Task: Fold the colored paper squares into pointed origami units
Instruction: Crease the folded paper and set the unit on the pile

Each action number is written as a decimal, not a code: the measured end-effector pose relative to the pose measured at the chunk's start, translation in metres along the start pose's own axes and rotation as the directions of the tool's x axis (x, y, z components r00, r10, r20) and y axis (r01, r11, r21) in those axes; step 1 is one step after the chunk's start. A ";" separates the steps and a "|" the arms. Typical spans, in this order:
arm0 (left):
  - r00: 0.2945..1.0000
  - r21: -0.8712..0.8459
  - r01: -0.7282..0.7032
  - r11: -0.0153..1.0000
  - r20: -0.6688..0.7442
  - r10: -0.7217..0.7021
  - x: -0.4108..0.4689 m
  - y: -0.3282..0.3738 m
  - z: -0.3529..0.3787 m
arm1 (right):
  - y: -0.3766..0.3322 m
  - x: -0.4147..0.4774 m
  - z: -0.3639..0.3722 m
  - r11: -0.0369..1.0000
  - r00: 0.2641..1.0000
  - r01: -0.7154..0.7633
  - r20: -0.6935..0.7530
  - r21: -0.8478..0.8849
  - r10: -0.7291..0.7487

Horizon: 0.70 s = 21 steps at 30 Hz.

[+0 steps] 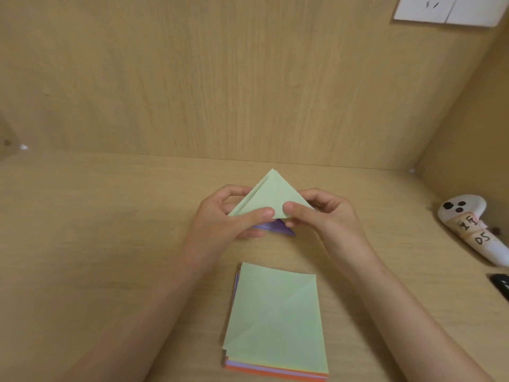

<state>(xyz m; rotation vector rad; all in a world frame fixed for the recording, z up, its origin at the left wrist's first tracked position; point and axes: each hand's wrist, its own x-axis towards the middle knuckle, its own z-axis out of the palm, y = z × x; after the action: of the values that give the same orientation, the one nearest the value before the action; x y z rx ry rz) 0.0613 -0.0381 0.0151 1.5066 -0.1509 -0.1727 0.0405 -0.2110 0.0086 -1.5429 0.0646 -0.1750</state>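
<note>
Hands meet mid-frame over the wooden desk (110, 244): the left hand (228, 216) and right hand (322, 213) both pinch a pale green paper triangle (272, 194), thumbs side by side on its lower edge, fingers curled behind. The apex points away toward the back panel, and a doubled layer shows along the left slope. Just beneath the hands a purple folded unit (278, 228) lies on the desk, partly hidden. Nearer the person sits a stack of colored paper squares (275, 312), the top sheet green with diagonal creases, orange and lilac edges peeking out below. Off right: a white controller (468, 216) with handwritten tape labels, a black object (501, 285) cut by the edge, and a wall socket (440, 9) up high.
</note>
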 end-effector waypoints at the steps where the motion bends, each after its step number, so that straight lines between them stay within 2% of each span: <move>1: 1.000 -0.002 -0.006 1.000 -0.016 0.006 0.000 -0.001 0.001 | 0.000 0.000 0.001 1.000 1.000 -0.006 0.007 0.010 0.006; 6: 0.998 0.028 -0.035 0.999 -0.054 0.036 0.000 -0.001 0.001 | -0.006 -0.003 0.005 0.995 1.000 0.003 0.002 0.100 -0.003; 12: 0.999 0.046 -0.024 0.999 -0.022 0.025 -0.002 0.000 0.005 | -0.006 -0.004 0.005 0.999 0.999 -0.004 -0.037 0.042 0.005; 21: 1.000 0.064 0.001 0.998 -0.022 0.001 -0.004 0.002 0.007 | -0.007 -0.004 0.006 0.998 0.998 0.037 -0.052 0.046 -0.035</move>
<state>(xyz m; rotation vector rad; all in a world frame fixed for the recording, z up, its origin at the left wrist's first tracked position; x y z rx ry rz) 0.0561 -0.0442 0.0175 1.5714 -0.1397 -0.1524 0.0367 -0.2044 0.0153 -1.4935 0.0731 -0.2433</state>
